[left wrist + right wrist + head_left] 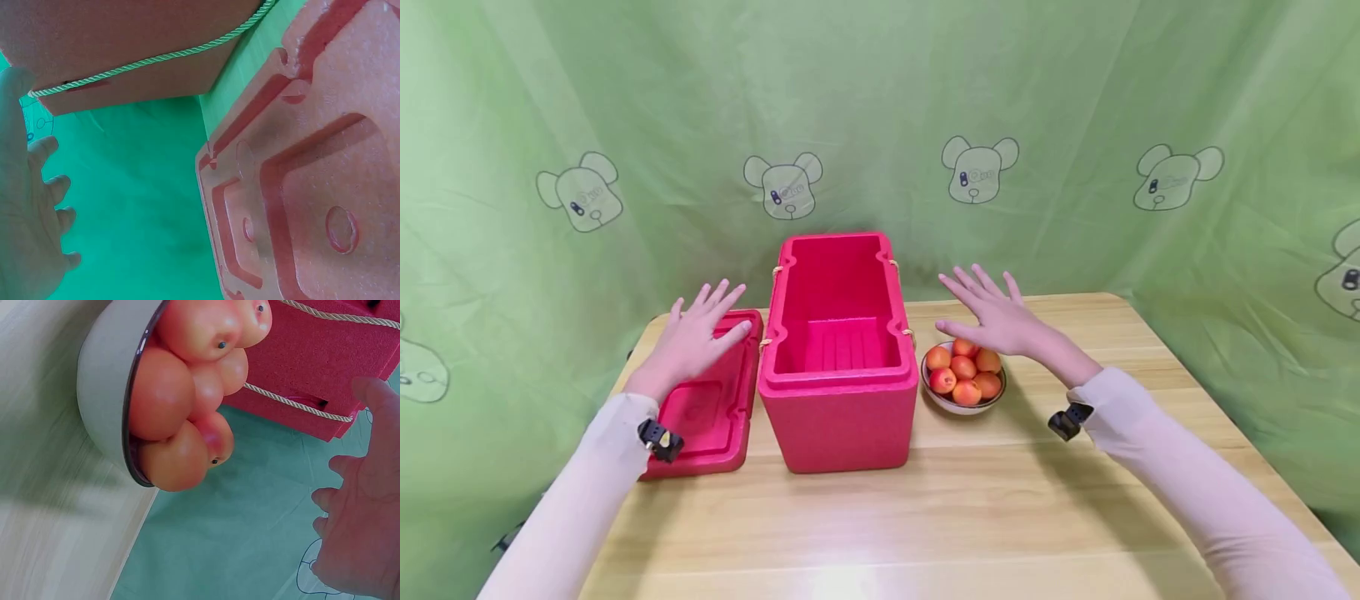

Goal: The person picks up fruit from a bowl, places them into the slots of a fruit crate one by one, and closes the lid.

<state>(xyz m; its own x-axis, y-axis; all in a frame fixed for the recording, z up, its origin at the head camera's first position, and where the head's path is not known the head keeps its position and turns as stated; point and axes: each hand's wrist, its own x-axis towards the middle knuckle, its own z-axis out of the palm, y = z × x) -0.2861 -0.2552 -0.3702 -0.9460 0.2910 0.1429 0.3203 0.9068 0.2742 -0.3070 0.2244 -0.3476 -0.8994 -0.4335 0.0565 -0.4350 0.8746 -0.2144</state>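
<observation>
A pink-red foam box (842, 425), its top uncovered, stands on the table between my hands, and I see no contents inside. To its left lies the matching lid (737, 400), recessed side up. My left hand (688, 342) hovers above that lid with fingers spread, holding nothing. Right of the box sits a white bowl (106, 381) with a dark rim, heaped with several orange-red fruits (162, 394) that look like apricots or nectarines. Over the bowl's far right side my right hand (1000, 321) is held out, fingers straight and spread, with nothing in it.
Cords (300, 406) run along the box's sides. The wooden table (865, 533) reaches back to a green curtain (880, 100) printed with bear heads, which also hangs at both sides. A dark wrist camera (1070, 421) sits on the right sleeve, another on the left.
</observation>
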